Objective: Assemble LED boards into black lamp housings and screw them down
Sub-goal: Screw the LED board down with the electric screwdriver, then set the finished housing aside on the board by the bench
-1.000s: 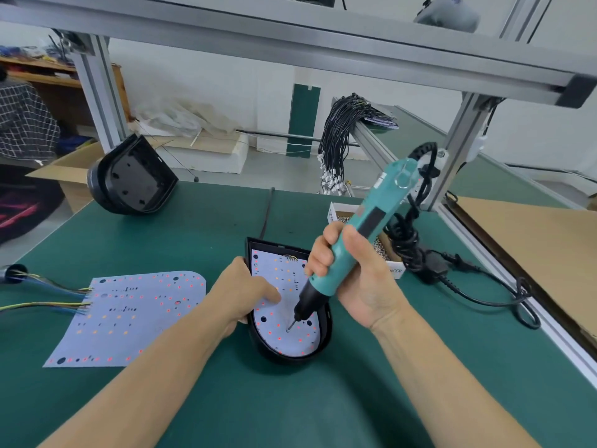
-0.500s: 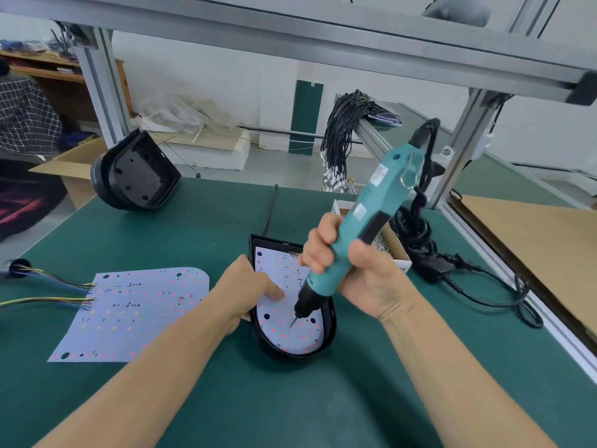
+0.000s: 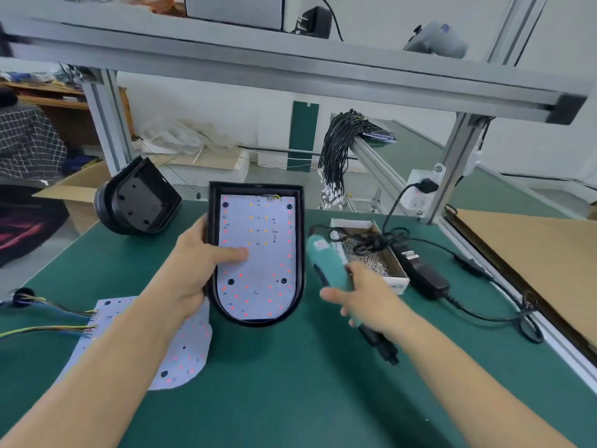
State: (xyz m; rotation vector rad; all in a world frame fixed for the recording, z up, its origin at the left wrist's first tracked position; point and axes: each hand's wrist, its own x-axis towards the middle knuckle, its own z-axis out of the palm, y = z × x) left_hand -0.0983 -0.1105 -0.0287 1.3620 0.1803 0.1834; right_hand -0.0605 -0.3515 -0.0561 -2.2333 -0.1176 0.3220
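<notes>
My left hand (image 3: 197, 270) grips the left wall of a black lamp housing (image 3: 299, 253) and holds it lifted and tilted toward me, thumb pressed on the white LED board (image 3: 258, 263) inside it. My right hand (image 3: 365, 295) holds the teal electric screwdriver (image 3: 326, 263) low over the green mat, to the right of the housing, bit end pointing back toward me. A loose LED board (image 3: 190, 344) with coloured wires lies on the mat at the left. A second, empty black housing (image 3: 139, 198) leans at the table's far left edge.
A cardboard box of screws (image 3: 371, 253) sits right of the screwdriver, with a black power adapter (image 3: 423, 273) and cable beside it. An aluminium frame post (image 3: 458, 166) and a bundle of black cables (image 3: 339, 147) stand behind. A brown cardboard sheet (image 3: 529, 253) lies far right.
The left hand has lifted the housing off the mat and tilted it up. The right hand has taken the screwdriver off the board and lowered it to the right.
</notes>
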